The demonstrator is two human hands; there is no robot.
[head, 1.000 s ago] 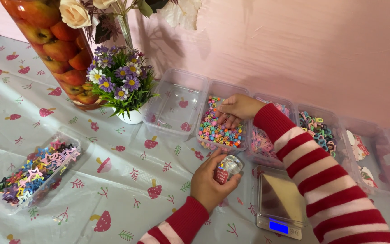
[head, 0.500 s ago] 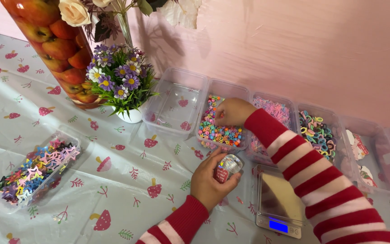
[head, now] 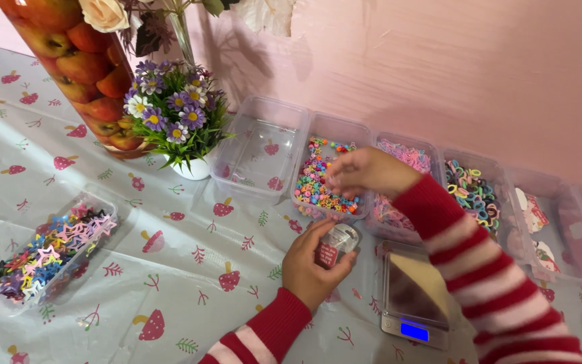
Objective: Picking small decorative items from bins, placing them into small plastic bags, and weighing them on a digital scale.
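My left hand (head: 312,264) grips a small clear jar (head: 337,244) with a red label, held just above the tablecloth in front of the bins. My right hand (head: 366,171) hovers over the clear bin of small colourful beads (head: 319,180), fingers pinched together; whether beads are between them I cannot tell. Both arms wear red and white striped sleeves. The jar sits below and slightly left of the right hand.
An empty clear bin (head: 259,147) stands left of the bead bin; bins of pink pieces (head: 405,159) and coloured rings (head: 473,192) lie to its right. A small digital scale (head: 415,296) lies by the jar. A flower pot (head: 178,121), an apple-filled vase (head: 79,64) and a tray of star clips (head: 47,251) occupy the left.
My right hand has lifted from the bead bin and drawn back toward the jar, fingers pinched. The left hand keeps the jar nearly still.
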